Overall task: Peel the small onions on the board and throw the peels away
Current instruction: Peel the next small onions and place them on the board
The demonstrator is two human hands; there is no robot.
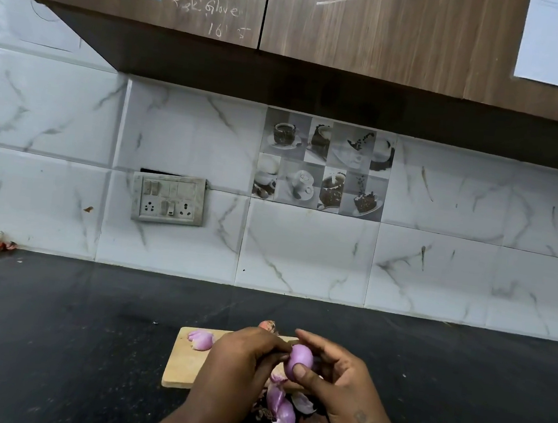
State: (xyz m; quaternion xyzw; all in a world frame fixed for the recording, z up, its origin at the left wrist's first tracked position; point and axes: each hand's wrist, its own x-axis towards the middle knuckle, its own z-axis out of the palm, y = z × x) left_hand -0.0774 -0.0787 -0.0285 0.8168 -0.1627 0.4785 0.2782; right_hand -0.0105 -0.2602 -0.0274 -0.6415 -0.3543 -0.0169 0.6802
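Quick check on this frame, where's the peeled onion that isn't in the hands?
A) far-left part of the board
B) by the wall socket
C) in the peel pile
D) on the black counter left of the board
A: a peeled onion lies on the far-left part of the wooden board, while the left hand and right hand hold another onion above the peel pile.

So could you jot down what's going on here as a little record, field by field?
setting: black kitchen counter, marble-look tiled wall
work surface: wooden board
right hand: grip on a peeled purple onion
left hand: fingertips pinching at the onion's left end
on board: another peeled onion, far left corner
peels: heaped on the counter under the hands, not thrown away yet
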